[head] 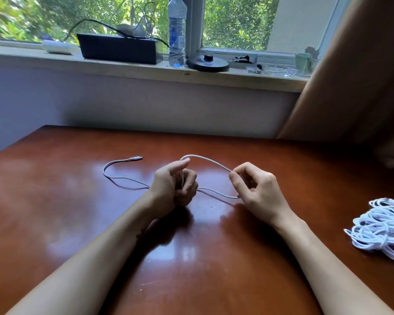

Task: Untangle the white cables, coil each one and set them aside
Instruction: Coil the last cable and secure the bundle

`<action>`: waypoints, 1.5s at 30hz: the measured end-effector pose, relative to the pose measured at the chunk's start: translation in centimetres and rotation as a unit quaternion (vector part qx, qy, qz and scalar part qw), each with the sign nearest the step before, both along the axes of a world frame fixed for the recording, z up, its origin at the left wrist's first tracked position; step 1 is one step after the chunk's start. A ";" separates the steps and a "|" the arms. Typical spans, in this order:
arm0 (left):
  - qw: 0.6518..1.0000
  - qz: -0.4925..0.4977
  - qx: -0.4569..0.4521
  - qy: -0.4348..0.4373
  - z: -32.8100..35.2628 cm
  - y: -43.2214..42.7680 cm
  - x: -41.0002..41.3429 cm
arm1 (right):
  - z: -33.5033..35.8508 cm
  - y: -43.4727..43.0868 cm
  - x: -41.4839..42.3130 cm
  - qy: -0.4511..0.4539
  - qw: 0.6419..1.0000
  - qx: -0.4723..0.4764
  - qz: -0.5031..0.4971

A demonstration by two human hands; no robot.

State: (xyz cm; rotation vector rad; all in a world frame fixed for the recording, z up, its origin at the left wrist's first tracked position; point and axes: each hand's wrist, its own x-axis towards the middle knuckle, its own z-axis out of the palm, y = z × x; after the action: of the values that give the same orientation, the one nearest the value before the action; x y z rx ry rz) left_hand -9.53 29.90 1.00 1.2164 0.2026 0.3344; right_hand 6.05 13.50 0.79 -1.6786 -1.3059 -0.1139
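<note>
Through the head camera I see both bare forearms reaching in from the bottom edge over a glossy reddish-brown table [77, 212]. My left hand [175, 183] sits near the middle of the table with its fingers curled into a fist round a single white cable [203, 157]; the thumb lies straight along the top, and the cable runs up through the fist. My right hand [253, 189] is just beside it, a short gap away, pinching the same cable between thumb and forefinger, the other fingers loosely bent underneath.

Between the two hands the cable makes a closed-looking loop. One stretch arches up from the top of the left fist and comes down to the right fingertips [232, 173]; a lower stretch runs from under the left fist across to the underside of the right hand, close to the table top. I cannot tell whether it touches the wood.

From the left wrist the loose tail lies flat on the table, runs off to the left, bends back round and ends in a connector [135, 158] pointing right.

Well apart, at the right edge, a bundle of white cables [382, 230] lies on the table in a tangled heap.

Beyond the table, a windowsill [146, 71] carries a black box [120, 50], a clear water bottle [176, 30] and a round black base [207, 63].
</note>
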 end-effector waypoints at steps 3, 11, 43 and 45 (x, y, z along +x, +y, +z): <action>0.997 -0.028 -0.073 -0.006 0.1 0.2 -0.1 | 0.0 0.2 0.0 0.026 0.999 0.031 -0.029; 0.978 -0.002 -0.182 -0.104 0.7 -0.2 -0.3 | 0.1 0.1 0.5 0.112 0.992 -0.019 -0.048; 0.943 0.307 -0.107 -0.067 -0.2 1.8 1.3 | -0.6 0.9 -3.7 0.064 0.981 -0.154 0.103; 0.947 0.317 -0.023 -0.046 -0.7 1.7 1.4 | -0.4 0.9 -3.9 0.126 0.977 -0.123 0.119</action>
State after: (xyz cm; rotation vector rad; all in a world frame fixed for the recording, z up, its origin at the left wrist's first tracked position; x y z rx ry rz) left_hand -8.12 31.58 0.35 1.0613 0.5208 0.9392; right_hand 2.19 14.42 0.40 -1.6615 -1.3549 0.4048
